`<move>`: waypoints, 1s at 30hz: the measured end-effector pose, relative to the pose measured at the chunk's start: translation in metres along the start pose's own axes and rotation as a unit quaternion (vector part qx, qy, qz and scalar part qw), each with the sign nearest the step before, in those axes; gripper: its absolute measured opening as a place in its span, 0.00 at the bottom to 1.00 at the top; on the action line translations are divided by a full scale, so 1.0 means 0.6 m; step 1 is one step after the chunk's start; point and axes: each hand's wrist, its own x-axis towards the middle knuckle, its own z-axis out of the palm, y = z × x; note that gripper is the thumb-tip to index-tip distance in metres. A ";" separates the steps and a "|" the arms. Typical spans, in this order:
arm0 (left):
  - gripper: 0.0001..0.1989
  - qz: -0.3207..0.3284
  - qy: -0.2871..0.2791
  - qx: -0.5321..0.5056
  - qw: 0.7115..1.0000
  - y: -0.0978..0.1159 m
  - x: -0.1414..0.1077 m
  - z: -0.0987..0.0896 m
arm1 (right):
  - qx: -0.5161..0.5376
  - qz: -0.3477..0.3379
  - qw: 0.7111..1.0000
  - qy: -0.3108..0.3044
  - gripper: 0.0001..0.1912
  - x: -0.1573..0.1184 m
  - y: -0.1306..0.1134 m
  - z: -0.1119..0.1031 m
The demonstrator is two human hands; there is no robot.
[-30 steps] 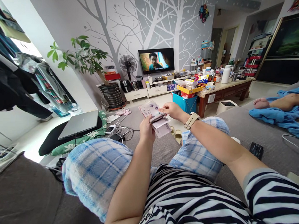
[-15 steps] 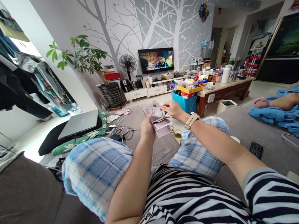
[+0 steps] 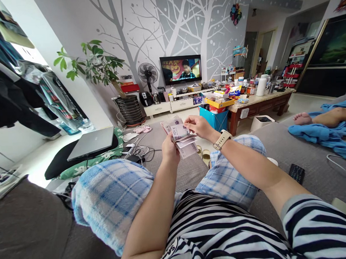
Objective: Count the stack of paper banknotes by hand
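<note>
A small stack of pale purple banknotes (image 3: 181,132) is held up in front of me, above the grey sofa seat (image 3: 189,174). My left hand (image 3: 170,149) is closed around the stack's lower left side, and some of the notes hang folded downward below its thumb. At the upper right edge, the fingers of my right hand (image 3: 198,127) pinch a note. On my right wrist is a watch with a light strap (image 3: 222,139). Both hands are over the gap between my knees in blue plaid trousers (image 3: 112,193).
To the left, a closed laptop (image 3: 91,143) lies on a green cushion, with tangled cables (image 3: 143,150) beside it. A remote control (image 3: 297,173) lies at right, near another person's foot (image 3: 302,118). Ahead stand a blue bag (image 3: 215,119) and a cluttered coffee table (image 3: 260,101).
The banknotes in my hands have shifted; the top note now tilts lower and further left. My right fingers have moved slightly left along its edge. My left hand keeps its grip.
</note>
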 end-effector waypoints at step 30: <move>0.11 0.001 -0.012 0.007 1.000 0.000 -0.002 -0.003 | 0.023 0.007 0.999 -0.041 0.28 0.000 -0.007 0.000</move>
